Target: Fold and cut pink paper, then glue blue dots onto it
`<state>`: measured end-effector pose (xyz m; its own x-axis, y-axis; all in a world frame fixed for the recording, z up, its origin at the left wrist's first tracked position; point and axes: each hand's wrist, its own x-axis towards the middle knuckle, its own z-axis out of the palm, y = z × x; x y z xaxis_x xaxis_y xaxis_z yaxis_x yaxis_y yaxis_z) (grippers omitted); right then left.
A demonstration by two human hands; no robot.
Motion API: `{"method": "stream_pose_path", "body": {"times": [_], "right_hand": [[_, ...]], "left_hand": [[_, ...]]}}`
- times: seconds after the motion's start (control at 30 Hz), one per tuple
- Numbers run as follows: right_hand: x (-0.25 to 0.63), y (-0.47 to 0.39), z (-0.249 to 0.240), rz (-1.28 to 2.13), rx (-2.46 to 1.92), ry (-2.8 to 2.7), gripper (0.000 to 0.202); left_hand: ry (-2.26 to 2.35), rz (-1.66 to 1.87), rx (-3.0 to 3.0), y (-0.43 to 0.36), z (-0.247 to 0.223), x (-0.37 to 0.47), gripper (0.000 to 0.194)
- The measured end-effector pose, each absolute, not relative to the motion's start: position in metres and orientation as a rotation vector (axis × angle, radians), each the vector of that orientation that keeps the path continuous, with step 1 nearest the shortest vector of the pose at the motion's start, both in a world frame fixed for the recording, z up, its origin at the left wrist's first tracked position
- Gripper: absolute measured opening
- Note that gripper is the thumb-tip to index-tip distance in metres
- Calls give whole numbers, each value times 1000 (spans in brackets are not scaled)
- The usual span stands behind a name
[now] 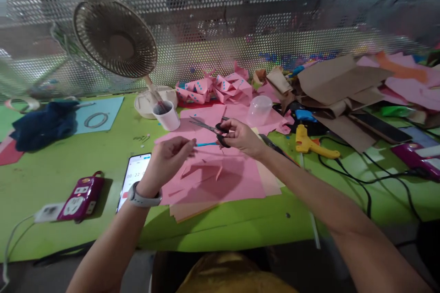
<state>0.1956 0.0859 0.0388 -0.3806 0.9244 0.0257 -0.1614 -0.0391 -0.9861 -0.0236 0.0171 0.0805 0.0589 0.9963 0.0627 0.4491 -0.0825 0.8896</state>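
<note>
My right hand [240,137] holds black-handled scissors [206,126], their blades apart and pointing left above the pink sheets. Across from it, my left hand [172,158] is pinched near a thin blue strip [206,144]; whatever lies between its fingertips is too small to make out. Below both hands, pink paper sheets [240,178] are stacked over pale orange ones, with a folded pink piece [202,170] on top. A clear plastic cup [260,109] stands upside down behind the scissors.
A phone [132,178] and purple power strip [80,197] lie left. A fan [117,39] and white cup [166,116] stand behind. Dotted pink paper shapes [220,86] sit at the back. A yellow glue gun [311,144], cables and brown paper [340,82] are right.
</note>
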Motion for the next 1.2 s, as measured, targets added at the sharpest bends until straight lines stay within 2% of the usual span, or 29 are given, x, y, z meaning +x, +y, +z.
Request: {"method": "stream_pose_path", "body": {"times": [0.07, 0.17, 0.33, 0.63, 0.97, 1.2], "right_hand": [[195, 88, 39, 1585, -878, -1357, 46], [196, 88, 39, 1621, -883, -1379, 45], [196, 91, 35, 1623, -913, -1410, 44], [194, 85, 39, 1523, -1014, -1205, 48], [212, 36, 40, 2030, -1075, -1172, 45], [219, 26, 34, 2161, -1092, -1225, 41]], "left_hand": [[1446, 1029, 1779, 23, 82, -20, 30], [1271, 908, 1880, 36, 77, -13, 43], [1124, 685, 1981, 47, 64, -5, 22], [1239, 649, 1917, 44, 58, -7, 22], [1240, 761, 1662, 40, 47, -22, 29], [1064, 963, 1533, 37, 44, -21, 26]]}}
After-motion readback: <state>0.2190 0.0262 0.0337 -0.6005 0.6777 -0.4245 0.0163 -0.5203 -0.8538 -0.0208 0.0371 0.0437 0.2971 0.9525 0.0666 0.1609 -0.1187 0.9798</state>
